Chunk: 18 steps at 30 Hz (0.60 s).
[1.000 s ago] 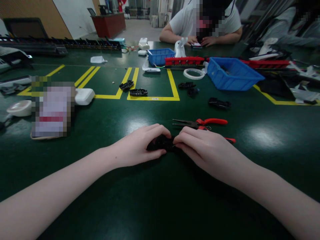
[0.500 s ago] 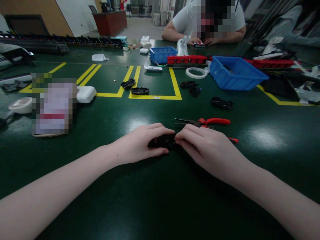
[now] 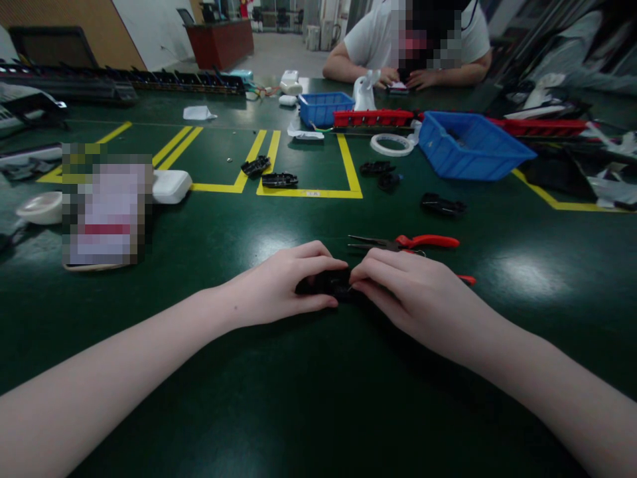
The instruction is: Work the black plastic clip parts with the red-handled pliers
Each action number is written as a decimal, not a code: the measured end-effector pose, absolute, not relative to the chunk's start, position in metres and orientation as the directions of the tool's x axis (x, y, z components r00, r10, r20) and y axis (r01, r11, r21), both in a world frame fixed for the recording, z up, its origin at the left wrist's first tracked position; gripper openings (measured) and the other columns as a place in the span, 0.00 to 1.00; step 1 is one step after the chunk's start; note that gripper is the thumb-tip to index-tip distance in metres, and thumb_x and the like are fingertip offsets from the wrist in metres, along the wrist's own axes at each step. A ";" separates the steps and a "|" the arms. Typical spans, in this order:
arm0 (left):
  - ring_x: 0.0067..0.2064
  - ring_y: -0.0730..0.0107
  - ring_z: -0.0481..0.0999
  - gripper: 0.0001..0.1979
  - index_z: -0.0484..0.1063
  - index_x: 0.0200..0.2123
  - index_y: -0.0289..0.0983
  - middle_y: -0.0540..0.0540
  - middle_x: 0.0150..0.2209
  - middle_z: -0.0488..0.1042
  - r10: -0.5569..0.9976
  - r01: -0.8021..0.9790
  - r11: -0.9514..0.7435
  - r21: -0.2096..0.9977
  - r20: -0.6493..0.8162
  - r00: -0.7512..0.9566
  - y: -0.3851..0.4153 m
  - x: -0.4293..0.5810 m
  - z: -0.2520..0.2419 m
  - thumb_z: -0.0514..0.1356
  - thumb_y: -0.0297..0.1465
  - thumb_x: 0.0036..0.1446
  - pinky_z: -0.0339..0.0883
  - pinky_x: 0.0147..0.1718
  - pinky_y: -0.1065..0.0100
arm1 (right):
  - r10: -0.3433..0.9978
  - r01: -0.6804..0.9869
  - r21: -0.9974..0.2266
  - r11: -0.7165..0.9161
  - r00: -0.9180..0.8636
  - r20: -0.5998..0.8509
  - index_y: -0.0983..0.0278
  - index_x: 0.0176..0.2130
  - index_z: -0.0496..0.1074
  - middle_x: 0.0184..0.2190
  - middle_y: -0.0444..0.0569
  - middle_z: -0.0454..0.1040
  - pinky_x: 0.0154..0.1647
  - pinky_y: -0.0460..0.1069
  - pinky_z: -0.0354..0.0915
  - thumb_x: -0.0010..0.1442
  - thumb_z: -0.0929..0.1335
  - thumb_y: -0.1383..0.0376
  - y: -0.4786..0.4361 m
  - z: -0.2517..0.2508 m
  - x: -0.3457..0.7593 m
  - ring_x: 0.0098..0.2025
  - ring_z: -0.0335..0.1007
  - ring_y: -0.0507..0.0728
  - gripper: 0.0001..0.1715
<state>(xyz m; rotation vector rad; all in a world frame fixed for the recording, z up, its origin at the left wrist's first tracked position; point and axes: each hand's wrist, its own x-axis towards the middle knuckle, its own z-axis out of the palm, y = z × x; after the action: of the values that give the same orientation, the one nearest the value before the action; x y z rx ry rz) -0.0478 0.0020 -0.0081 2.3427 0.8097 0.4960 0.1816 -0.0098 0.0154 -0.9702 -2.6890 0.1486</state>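
A small black plastic part (image 3: 331, 284) lies on the green tabletop, partly covered by my fingers. My left hand (image 3: 291, 282) grips it from the left, thumb on the near side and fingers on the far side. At the part's right end, my right hand (image 3: 398, 282) has its thumb and fingertips pinched together. Something tiny and thin shows at those fingertips, too small to name. Just beyond my right hand lie needle-nose pliers (image 3: 385, 244) with red handles, partly hidden by the hand.
Several similar black parts (image 3: 279, 180) lie farther off. Behind them are a roll of tape (image 3: 391, 145), a large blue bin (image 3: 472, 146) and a smaller blue bin (image 3: 324, 109). A phone (image 3: 107, 212) and a white case (image 3: 170, 186) stand left. Across the table sits a person (image 3: 361, 50).
My hands stay almost in place around the black part. The right fingertips have shifted very slightly, and a bit more of the part's right end shows.
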 end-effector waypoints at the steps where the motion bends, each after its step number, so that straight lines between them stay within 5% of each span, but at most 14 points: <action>1: 0.48 0.63 0.73 0.21 0.66 0.57 0.39 0.43 0.50 0.69 0.652 0.425 -0.634 0.646 0.151 0.743 0.002 -0.048 -0.008 0.62 0.32 0.61 0.71 0.46 0.63 | 0.639 0.613 -0.182 0.769 -0.739 0.214 0.65 0.36 0.71 0.35 0.51 0.74 0.33 0.49 0.63 0.66 0.59 0.69 -0.010 0.016 0.182 0.34 0.70 0.55 0.13; 6: 0.49 0.63 0.73 0.21 0.66 0.57 0.38 0.43 0.51 0.69 0.649 0.421 -0.636 0.647 0.153 0.746 0.002 -0.048 -0.010 0.61 0.33 0.62 0.71 0.46 0.63 | 0.625 0.618 -0.103 0.780 -0.756 0.197 0.66 0.36 0.71 0.35 0.52 0.74 0.33 0.49 0.64 0.67 0.59 0.69 -0.011 0.016 0.180 0.34 0.70 0.56 0.14; 12: 0.47 0.63 0.73 0.21 0.66 0.58 0.38 0.42 0.50 0.69 0.645 0.410 -0.634 0.656 0.156 0.748 0.002 -0.048 -0.009 0.61 0.33 0.63 0.72 0.46 0.62 | 0.483 0.525 0.171 0.834 -0.844 0.232 0.68 0.36 0.72 0.35 0.55 0.74 0.32 0.50 0.62 0.62 0.60 0.75 -0.019 0.020 0.173 0.32 0.68 0.57 0.13; 18: 0.47 0.63 0.73 0.22 0.65 0.59 0.38 0.42 0.49 0.69 0.645 0.412 -0.637 0.652 0.159 0.747 0.002 -0.047 -0.010 0.60 0.32 0.63 0.72 0.45 0.62 | 0.483 0.521 0.120 0.845 -0.840 0.247 0.68 0.35 0.72 0.35 0.54 0.75 0.30 0.49 0.61 0.62 0.62 0.75 -0.021 0.016 0.171 0.31 0.68 0.55 0.11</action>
<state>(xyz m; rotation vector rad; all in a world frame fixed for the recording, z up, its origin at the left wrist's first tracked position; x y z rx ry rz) -0.0472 0.0017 -0.0099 2.3424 0.7922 0.5106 0.1708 -0.0211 0.0159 -0.7758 -2.8158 -0.2702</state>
